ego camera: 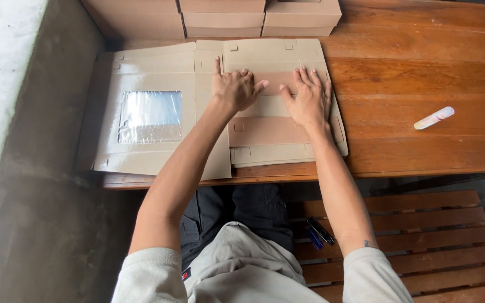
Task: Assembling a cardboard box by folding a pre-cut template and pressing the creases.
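Observation:
A flat, unfolded brown cardboard box blank point(152, 151) lies on the wooden table point(422, 73), with a clear plastic window point(150, 116) in its left panel. My left hand point(232, 88) rests on the blank's middle section, index finger stretched out along a crease, other fingers curled. My right hand point(308, 100) presses flat on the right section, fingers spread. Neither hand grips anything.
Three assembled brown boxes point(223, 17) stand in a row at the table's far edge. A small white tube point(434, 118) lies on the table to the right. Dark markers point(318, 231) lie on the slatted wooden bench point(422, 247) I sit on. A concrete wall point(23, 140) runs along the left.

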